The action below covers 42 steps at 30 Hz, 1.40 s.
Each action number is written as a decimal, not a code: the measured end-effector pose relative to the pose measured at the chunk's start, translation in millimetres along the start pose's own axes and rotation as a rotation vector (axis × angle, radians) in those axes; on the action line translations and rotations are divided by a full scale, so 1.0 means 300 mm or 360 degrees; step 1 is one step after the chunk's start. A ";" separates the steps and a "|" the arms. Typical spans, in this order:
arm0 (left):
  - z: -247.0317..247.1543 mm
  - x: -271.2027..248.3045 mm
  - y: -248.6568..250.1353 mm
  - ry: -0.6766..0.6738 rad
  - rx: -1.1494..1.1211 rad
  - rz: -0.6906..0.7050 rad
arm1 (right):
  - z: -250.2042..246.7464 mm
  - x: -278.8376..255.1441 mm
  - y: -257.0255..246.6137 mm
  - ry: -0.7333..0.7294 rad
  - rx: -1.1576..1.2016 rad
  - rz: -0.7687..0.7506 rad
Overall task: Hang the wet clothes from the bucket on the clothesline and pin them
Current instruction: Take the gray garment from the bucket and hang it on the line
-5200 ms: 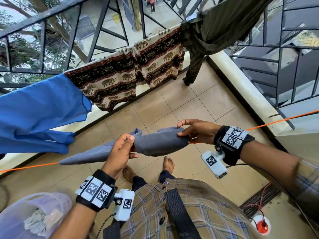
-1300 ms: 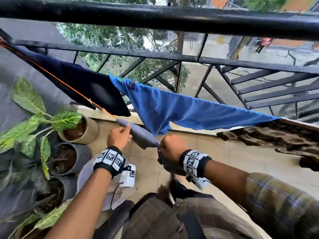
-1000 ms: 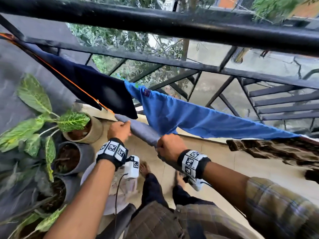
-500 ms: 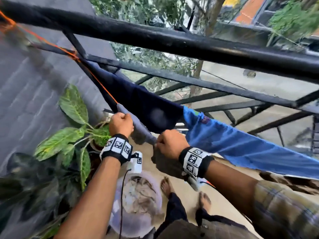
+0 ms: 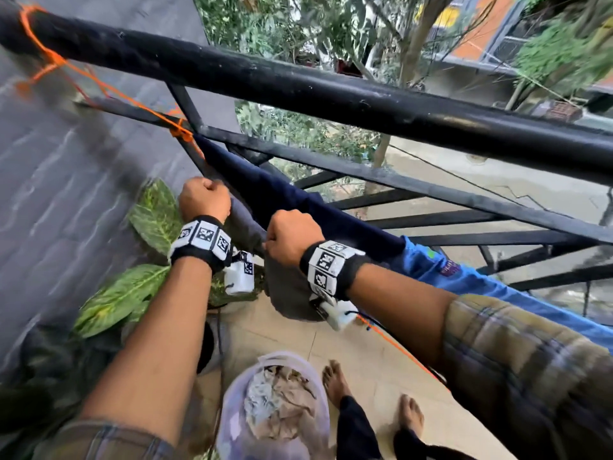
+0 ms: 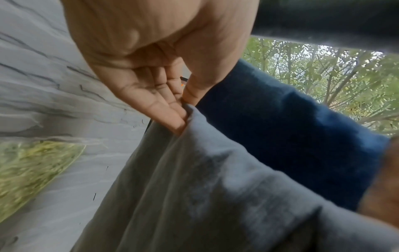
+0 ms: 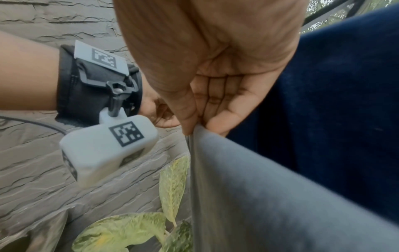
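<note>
No words or numbers can be read. The wristbands (image 5: 202, 235) in the middle of the head view, and the white camera housing (image 7: 108, 150) at centre left of the right wrist view, bear only black-and-white square marker codes. A small patch (image 5: 448, 268) on the blue garment (image 5: 497, 293) at right is too blurred to read.

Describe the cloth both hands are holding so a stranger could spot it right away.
Follow the orange clothesline down from the black railing. Beside the navy garment hangs the grey cloth, pinched by the left hand and right hand; it is the only grey piece.
</note>
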<state>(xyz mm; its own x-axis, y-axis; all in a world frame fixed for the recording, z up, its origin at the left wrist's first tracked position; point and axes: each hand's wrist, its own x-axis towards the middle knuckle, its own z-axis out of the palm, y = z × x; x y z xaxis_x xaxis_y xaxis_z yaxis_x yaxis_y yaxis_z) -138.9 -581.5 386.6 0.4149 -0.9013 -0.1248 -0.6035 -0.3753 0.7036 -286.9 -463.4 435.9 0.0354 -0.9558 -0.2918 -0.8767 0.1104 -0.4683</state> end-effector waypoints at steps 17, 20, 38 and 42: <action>-0.024 0.149 -0.004 -0.0043 -0.0305 -0.0226 | -0.030 0.066 -0.081 0.0158 0.0028 -0.0005; -0.035 0.135 0.021 -0.0155 -0.0364 -0.0291 | 0.005 0.035 -0.068 0.0147 -0.0016 -0.0008; -0.044 0.280 0.069 0.0080 -0.0229 -0.0167 | 0.037 0.010 -0.055 0.0175 0.0008 -0.0194; -0.051 0.268 0.048 -0.0083 -0.0473 -0.0179 | 0.045 0.051 -0.058 0.0144 -0.0009 -0.0139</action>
<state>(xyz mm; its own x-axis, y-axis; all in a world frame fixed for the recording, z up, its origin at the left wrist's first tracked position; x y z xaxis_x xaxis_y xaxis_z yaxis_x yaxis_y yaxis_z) -103.9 -656.0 397.4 0.4275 -0.8706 -0.2436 -0.3273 -0.4003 0.8559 -264.8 -476.2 428.3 0.0688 -0.9825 -0.1733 -0.8749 0.0241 -0.4837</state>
